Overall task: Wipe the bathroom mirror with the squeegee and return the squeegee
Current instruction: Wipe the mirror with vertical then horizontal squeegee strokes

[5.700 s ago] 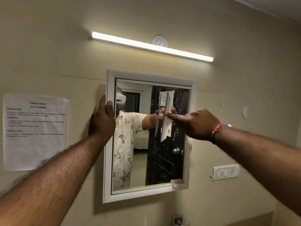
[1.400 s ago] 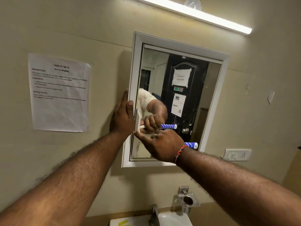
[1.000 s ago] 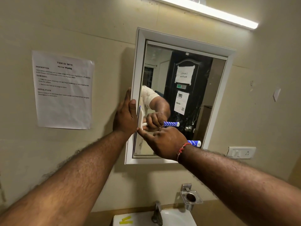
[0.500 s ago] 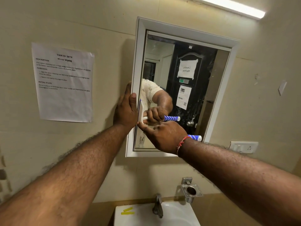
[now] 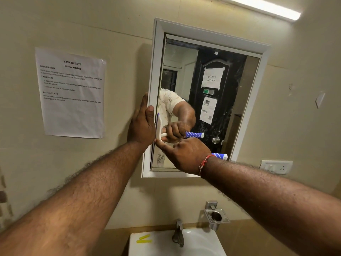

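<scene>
My right hand (image 5: 186,156) is covering most of the squeegee (image 5: 158,127); I am only seeing the white blade head at the mirror's (image 5: 208,108) left edge and the blue striped handle tip poking out past my wrist. My right arm is hiding the mirror frame's lower right corner. The strip light (image 5: 262,7) is running off the top edge, and the sink (image 5: 158,242) is getting cut by the bottom edge. The small print on the wall notice (image 5: 72,93) is blurring too much for me to read. Two yellow bits (image 5: 144,239) at the sink's back left corner are staying too small to identify.
</scene>
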`<state>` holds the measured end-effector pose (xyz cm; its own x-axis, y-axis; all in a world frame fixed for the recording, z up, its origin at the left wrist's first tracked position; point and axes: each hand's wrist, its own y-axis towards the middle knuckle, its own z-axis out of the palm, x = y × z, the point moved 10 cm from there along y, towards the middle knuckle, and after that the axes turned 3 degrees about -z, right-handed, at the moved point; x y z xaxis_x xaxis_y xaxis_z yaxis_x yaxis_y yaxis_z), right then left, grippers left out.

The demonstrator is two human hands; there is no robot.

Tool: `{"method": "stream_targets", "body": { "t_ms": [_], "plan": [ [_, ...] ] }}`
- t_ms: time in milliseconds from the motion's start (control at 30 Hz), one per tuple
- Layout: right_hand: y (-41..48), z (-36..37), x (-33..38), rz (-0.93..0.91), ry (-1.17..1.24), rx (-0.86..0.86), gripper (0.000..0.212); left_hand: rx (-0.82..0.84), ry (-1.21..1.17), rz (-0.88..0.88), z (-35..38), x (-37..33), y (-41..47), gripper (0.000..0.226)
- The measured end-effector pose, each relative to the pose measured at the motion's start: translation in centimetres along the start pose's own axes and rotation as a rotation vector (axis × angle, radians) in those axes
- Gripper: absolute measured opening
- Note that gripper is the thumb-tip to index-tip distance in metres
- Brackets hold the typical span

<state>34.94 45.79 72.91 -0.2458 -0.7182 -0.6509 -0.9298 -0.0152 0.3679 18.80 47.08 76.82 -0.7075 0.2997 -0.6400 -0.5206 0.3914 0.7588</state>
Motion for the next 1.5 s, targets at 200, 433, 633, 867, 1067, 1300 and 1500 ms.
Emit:
{"method": "stream_targets", "body": {
  "t_ms": [200,433,633,867,1067,1300,1500],
  "plan": [
    [-0.1,0.2,0.1,0.008,-0.018,0.015,0.061,-0.006,0.013,0.0,-0.1,0.0,0.0,0.056],
    [-0.2,0.6,-0.2,0.012,-0.028,0.023,0.064,-0.002,0.018,0.022,-0.4,-0.6,-0.1,0.055],
    [-0.2,-0.2,0.0,0.004,-0.032,-0.024,0.06,-0.007,0.011,0.035,-0.6,-0.9,-0.3,0.055],
    [-0.3,-0.7,-0.1,-0.004,-0.114,-0.025,0.06,-0.011,0.002,0.059,-0.6,-1.1,-0.3,0.055],
    [-0.4,-0.1,-0.4,-0.007,-0.073,-0.037,0.06,-0.031,0.0,0.07,-0.9,-1.7,-0.5,0.052],
    [-0.4,0.7,-0.7,-0.018,-0.012,-0.017,0.063,-0.03,0.008,0.071,-0.6,-1.2,-0.3,0.054],
    [-0.5,0.4,-0.7,-0.062,-0.001,-0.075,0.063,-0.032,0.008,0.078,-0.5,-1.0,-0.2,0.054]
  ]
}}
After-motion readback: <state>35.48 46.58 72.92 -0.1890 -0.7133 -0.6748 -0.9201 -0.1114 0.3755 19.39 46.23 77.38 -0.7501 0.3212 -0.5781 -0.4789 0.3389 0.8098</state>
